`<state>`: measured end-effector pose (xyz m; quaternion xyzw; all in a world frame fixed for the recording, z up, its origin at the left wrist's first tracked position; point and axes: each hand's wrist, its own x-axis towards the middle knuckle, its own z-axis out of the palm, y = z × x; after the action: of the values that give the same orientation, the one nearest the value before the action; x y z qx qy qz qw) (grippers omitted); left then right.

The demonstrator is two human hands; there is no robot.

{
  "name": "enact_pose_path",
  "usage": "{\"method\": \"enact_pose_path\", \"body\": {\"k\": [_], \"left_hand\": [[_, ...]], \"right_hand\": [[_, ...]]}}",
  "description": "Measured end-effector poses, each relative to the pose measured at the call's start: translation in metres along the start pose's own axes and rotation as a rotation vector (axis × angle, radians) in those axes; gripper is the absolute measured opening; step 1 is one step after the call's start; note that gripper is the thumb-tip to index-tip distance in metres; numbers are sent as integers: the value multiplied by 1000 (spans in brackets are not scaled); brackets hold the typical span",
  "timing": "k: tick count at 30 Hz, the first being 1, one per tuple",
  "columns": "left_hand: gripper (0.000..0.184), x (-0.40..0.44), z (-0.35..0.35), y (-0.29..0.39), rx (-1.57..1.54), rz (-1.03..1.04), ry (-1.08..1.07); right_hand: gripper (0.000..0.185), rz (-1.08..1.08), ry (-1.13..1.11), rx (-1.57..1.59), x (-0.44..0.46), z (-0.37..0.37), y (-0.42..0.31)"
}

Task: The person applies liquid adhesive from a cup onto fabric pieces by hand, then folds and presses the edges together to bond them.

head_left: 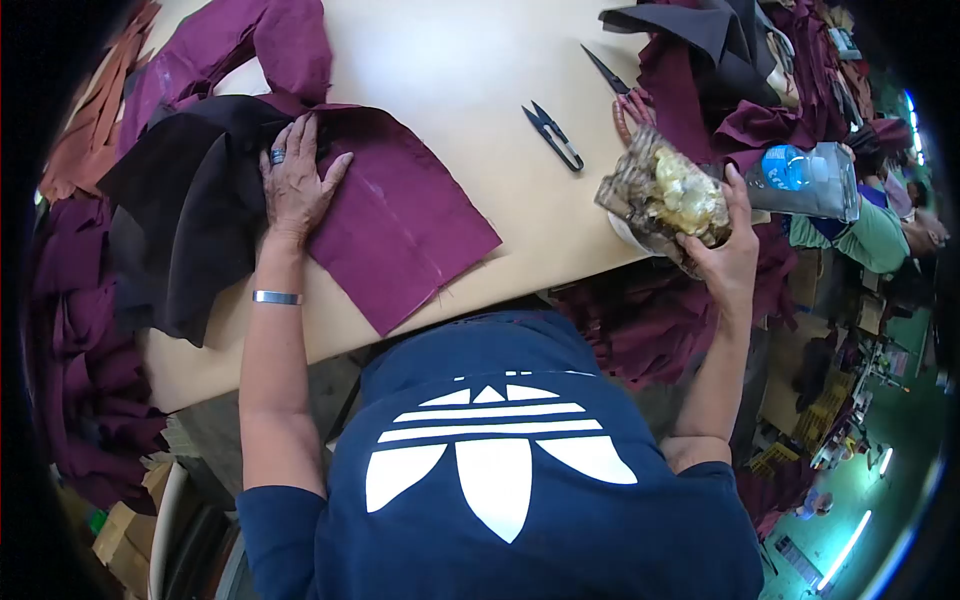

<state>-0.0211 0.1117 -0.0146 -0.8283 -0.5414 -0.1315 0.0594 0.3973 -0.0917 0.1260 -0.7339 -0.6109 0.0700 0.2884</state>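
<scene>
My left hand (298, 190), fingers stretched out, lies flat where a maroon fabric piece (400, 215) meets a dark, nearly black piece (190, 190). A ring and a bracelet are on that hand and wrist. At the table's right edge my right hand (728, 255) is wrapped round a crusty brown block-like thing with a glossy yellowish lump (680, 195) on it; its kind I cannot make out. Part of a white rounded rim (628, 235) shows beneath it. Close by lie thread snips (553, 136) and scissors with reddish wrapped handles (622, 95).
A clear plastic bottle with a blue label (810, 180) lies right of my right hand. Maroon and dark fabric heaps (700, 60) cover the table's back right. More maroon cloth (80, 340) hangs at the left. Another person in a green top (875, 235) is at the far right.
</scene>
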Motion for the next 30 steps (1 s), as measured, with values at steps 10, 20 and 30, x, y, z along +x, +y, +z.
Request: {"method": "enact_pose_path", "body": {"k": [10,20,30], "left_hand": [[71,-1,0,0,-12,0,-5],[71,1,3,-4,-38,42,40],[71,1,3,-4,7,29,3]], "right_hand": [[78,-253,-69,9,126,81,-3],[61,-237,-232,-102,43,18,18],[57,-132,-361,-534,-16,34,20]]}}
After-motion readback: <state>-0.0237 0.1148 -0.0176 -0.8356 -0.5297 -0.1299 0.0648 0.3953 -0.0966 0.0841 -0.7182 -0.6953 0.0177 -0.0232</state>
